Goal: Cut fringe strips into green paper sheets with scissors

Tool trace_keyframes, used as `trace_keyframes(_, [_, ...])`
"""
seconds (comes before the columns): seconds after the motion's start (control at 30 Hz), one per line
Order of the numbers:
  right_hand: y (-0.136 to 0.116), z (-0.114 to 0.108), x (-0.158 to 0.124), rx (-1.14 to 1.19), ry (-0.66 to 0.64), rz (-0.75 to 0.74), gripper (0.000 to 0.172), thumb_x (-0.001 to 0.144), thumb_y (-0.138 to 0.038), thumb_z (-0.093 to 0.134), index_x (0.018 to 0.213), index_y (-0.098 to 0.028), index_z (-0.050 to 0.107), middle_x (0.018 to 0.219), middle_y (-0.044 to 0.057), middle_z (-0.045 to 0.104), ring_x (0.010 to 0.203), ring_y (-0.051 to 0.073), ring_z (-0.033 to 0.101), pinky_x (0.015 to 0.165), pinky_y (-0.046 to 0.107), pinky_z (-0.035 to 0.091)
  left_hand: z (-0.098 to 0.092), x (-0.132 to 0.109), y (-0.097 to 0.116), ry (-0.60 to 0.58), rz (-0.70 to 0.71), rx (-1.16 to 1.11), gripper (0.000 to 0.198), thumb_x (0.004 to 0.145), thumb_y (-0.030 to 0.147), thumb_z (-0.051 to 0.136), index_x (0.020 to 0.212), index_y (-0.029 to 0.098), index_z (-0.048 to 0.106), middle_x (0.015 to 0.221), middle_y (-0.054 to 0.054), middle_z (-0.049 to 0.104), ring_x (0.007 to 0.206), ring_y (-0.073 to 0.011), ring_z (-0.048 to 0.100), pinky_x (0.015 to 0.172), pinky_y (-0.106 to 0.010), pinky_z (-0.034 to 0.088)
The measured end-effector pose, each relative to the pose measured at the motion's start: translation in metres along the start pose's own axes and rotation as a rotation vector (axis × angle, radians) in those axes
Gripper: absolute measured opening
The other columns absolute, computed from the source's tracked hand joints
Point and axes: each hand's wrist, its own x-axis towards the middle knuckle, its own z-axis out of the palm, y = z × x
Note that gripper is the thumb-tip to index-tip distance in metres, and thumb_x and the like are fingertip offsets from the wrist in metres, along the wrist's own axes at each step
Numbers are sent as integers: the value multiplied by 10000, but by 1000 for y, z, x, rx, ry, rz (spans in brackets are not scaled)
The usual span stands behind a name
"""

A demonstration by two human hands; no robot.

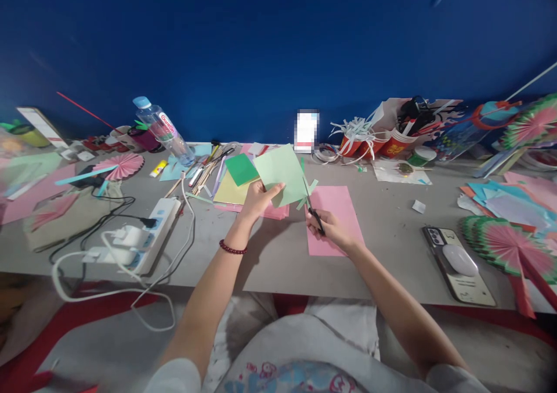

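Between thumb and fingers, my left hand pinches a light green sheet of paper at its lower left edge, raised above the table. My right hand grips dark scissors, whose blades lie along the sheet's right edge. Small green paper strips show beside the blades. Under my right hand a pink sheet of paper lies flat on the grey table. A darker green square of paper and a yellow sheet lie just left of the held sheet.
A white power strip with cables sits at left, near a clear bottle. Red cups with paper strips and tools stand at back right. A phone and folded paper fans lie at right. A blue wall rises behind.
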Motion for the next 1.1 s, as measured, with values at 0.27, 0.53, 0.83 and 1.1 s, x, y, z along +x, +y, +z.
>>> trace_keyframes(0.27, [-1, 0, -1, -9, 6, 16, 462, 800, -627, 545, 720, -175, 491, 575, -31, 481, 477, 79, 426, 448, 222, 311, -1, 0, 0, 4, 7, 2, 441, 653, 472, 759, 912, 117, 721, 936, -112, 728, 850, -250, 667, 707, -307, 503])
trace_keyframes(0.53, [0, 0, 0, -6, 4, 18, 464, 797, -629, 550, 722, -175, 491, 561, -33, 480, 473, 81, 417, 453, 227, 304, 0, 0, 0, 16, 1, 11, 439, 646, 475, 760, 893, 114, 718, 931, -112, 729, 847, -251, 667, 699, -305, 507])
trace_keyframes(0.83, [-1, 0, -1, 10, -4, 19, 464, 796, -630, 552, 721, -178, 482, 561, -39, 462, 465, 78, 407, 450, 228, 299, 1, 0, -2, 14, 4, -11, 394, 655, 441, 767, 890, 129, 719, 920, -95, 732, 828, -236, 668, 689, -296, 505])
trace_keyframes(1.1, [0, 0, 0, 10, 15, 16, 471, 780, -636, 564, 719, -175, 488, 550, -36, 473, 453, 77, 413, 427, 220, 298, 0, 0, -1, -1, -8, -11, 404, 656, 442, 764, 893, 118, 718, 919, -108, 731, 824, -243, 667, 683, -299, 502])
